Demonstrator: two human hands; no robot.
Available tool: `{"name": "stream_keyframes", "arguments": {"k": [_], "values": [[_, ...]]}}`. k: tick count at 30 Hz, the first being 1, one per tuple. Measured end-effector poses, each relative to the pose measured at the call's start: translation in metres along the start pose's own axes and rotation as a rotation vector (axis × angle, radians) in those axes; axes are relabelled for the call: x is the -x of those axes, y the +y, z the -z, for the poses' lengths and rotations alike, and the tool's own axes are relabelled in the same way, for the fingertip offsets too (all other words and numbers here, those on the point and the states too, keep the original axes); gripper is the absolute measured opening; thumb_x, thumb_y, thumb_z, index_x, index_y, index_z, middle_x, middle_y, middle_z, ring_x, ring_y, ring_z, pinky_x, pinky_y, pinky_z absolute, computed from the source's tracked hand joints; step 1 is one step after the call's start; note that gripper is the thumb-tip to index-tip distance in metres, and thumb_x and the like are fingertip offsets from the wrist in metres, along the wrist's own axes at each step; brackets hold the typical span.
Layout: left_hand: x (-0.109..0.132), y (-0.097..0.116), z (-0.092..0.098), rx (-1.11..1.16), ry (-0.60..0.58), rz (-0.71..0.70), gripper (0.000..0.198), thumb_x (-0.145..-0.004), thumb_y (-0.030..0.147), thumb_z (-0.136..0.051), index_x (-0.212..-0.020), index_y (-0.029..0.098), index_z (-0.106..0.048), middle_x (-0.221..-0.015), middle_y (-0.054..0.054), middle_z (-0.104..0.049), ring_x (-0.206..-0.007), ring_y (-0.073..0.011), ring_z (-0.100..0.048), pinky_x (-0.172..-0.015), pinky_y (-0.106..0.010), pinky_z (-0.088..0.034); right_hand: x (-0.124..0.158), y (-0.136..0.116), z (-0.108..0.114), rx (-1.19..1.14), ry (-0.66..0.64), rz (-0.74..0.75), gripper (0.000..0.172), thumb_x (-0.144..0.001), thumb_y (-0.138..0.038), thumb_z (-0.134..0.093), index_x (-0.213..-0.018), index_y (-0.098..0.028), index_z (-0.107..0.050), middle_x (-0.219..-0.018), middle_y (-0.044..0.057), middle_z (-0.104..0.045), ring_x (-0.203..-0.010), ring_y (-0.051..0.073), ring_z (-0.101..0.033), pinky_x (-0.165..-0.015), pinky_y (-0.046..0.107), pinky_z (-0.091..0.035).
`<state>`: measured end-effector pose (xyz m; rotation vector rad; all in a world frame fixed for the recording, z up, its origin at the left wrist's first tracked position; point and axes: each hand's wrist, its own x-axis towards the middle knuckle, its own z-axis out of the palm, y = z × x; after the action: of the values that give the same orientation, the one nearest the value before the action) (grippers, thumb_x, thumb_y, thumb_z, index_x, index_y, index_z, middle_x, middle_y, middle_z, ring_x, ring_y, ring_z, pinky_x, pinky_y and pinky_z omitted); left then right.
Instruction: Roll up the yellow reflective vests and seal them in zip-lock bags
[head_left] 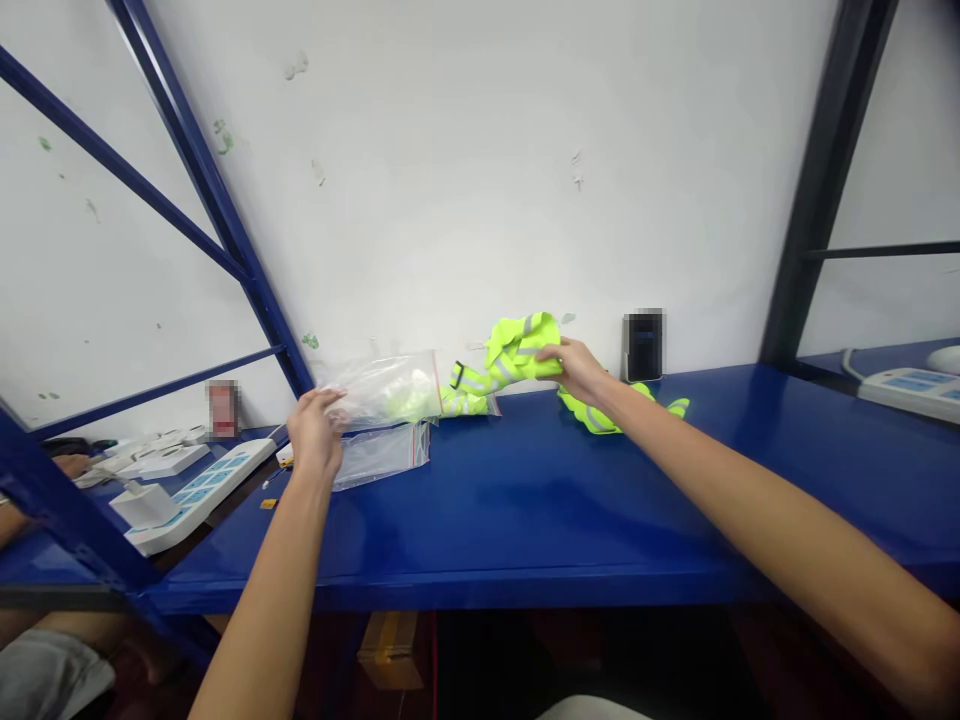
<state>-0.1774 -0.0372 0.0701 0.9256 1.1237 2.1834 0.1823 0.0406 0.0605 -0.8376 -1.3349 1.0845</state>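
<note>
My left hand (315,428) is closed on the end of a clear zip bag (375,385), held above the blue table. My right hand (576,368) pinches a bundled neon-yellow reflective strap (517,350) with grey stripes. A black buckle (457,375) hangs at the strap's left end, close to the bag's red-edged mouth. Something pale yellow shows through the bag; whether it lies inside or behind cannot be told. A second clear zip bag (382,455) lies flat on the table below. Another neon-yellow reflective piece (596,415) lies partly behind my right forearm.
The blue table (487,520) meets a white wall, with blue rack posts (232,230) at left and a dark post (806,190) at right. A black phone-like device (643,345) leans on the wall. Power strips (206,495) lie to either side. Another person's hand (71,465) shows far left.
</note>
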Motion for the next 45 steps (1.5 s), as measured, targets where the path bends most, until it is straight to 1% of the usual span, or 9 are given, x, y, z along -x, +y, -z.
{"name": "stream_keyframes", "arguments": {"k": [6, 9, 12, 16, 26, 31, 34, 37, 45], "values": [[-0.006, -0.007, 0.029, -0.120, 0.161, 0.056, 0.014, -0.064, 0.026, -0.047, -0.074, 0.017, -0.050, -0.073, -0.002, -0.064, -0.042, -0.0080, -0.042, -0.039, -0.020, -0.031, -0.044, 0.031, -0.001, 0.338, 0.210, -0.241, 0.027, -0.069, -0.020, -0.068, -0.091, -0.010, -0.059, -0.085, 0.011, -0.061, -0.078, 0.021, -0.061, -0.062, 0.030, -0.054], [-0.008, -0.020, 0.038, -0.229, 0.214, 0.062, 0.015, -0.065, 0.026, -0.045, -0.075, 0.017, -0.051, -0.071, 0.000, -0.060, -0.045, -0.0082, -0.043, -0.041, -0.020, -0.032, -0.051, 0.052, -0.001, 0.527, 0.291, -0.254, 0.047, -0.071, -0.023, -0.068, -0.113, -0.007, -0.055, -0.110, 0.021, -0.058, -0.100, 0.032, -0.060, -0.079, 0.040, -0.052], [-0.014, -0.032, 0.051, -0.301, 0.253, 0.060, 0.012, -0.063, 0.024, -0.045, -0.073, 0.018, -0.048, -0.061, 0.004, -0.050, -0.046, -0.0097, -0.044, -0.042, -0.021, -0.033, -0.051, 0.064, 0.000, 0.980, 0.302, -0.087, 0.068, -0.078, -0.026, -0.064, -0.138, -0.012, -0.037, -0.136, 0.026, -0.040, -0.120, 0.039, -0.049, -0.093, 0.047, -0.043], [-0.025, -0.043, 0.070, -0.415, 0.406, -0.048, 0.004, -0.067, 0.024, -0.042, -0.068, 0.020, -0.043, -0.054, 0.007, -0.035, -0.045, -0.0102, -0.035, -0.046, -0.024, -0.035, -0.044, 0.069, -0.003, 1.388, 0.203, 0.205, 0.062, -0.083, -0.018, -0.053, -0.142, -0.010, -0.033, -0.139, 0.026, -0.038, -0.129, 0.040, -0.036, -0.099, 0.050, -0.036], [-0.019, -0.050, 0.084, -0.995, 0.437, -0.477, 0.014, -0.081, 0.029, -0.045, -0.069, 0.021, -0.049, -0.061, 0.002, -0.047, -0.063, -0.0170, -0.047, -0.069, -0.031, -0.038, -0.030, 0.073, -0.048, 1.103, 0.116, 0.569, 0.042, -0.088, -0.014, -0.036, -0.126, -0.014, -0.053, -0.124, 0.015, -0.051, -0.112, 0.024, -0.052, -0.098, 0.033, -0.040], [-0.017, -0.054, 0.084, -1.105, 0.266, -0.414, 0.022, -0.090, 0.036, -0.038, -0.098, 0.022, -0.054, -0.070, -0.003, -0.056, -0.069, -0.0224, -0.055, -0.072, -0.033, -0.042, -0.033, 0.083, -0.042, 1.431, -0.065, 0.392, 0.033, -0.088, -0.024, -0.043, -0.110, -0.011, -0.064, -0.116, 0.019, -0.058, -0.113, 0.029, -0.051, -0.097, 0.038, -0.037], [-0.017, -0.056, 0.083, -1.205, 0.186, -0.244, 0.027, -0.089, 0.035, -0.042, -0.110, 0.021, -0.051, -0.078, -0.008, -0.061, -0.078, -0.0278, -0.060, -0.075, -0.038, -0.045, -0.041, 0.089, -0.027, 1.555, -0.082, 0.237, 0.041, -0.089, -0.030, -0.044, -0.119, -0.009, -0.061, -0.129, 0.021, -0.053, -0.132, 0.036, -0.034, -0.105, 0.049, -0.026], [-0.012, -0.053, 0.079, -1.293, 0.179, -0.294, 0.039, -0.083, 0.034, -0.051, -0.118, 0.019, -0.048, -0.094, -0.014, -0.063, -0.092, -0.0331, -0.061, -0.080, -0.042, -0.046, -0.049, 0.088, -0.014, 1.551, -0.110, 0.037, 0.044, -0.091, -0.034, -0.040, -0.125, -0.013, -0.059, -0.135, 0.018, -0.052, -0.138, 0.040, -0.022, -0.105, 0.060, -0.019], [-0.021, -0.038, 0.074, -0.742, 0.178, -0.195, 0.059, -0.073, 0.025, -0.058, -0.128, 0.022, -0.038, -0.075, 0.000, -0.061, -0.067, -0.0201, -0.063, -0.075, -0.037, -0.050, -0.043, 0.078, -0.004, 1.541, 0.074, 0.170, 0.031, -0.087, -0.014, -0.044, -0.110, -0.013, -0.064, -0.127, 0.024, -0.048, -0.119, 0.036, -0.043, -0.094, 0.049, -0.036]]}}
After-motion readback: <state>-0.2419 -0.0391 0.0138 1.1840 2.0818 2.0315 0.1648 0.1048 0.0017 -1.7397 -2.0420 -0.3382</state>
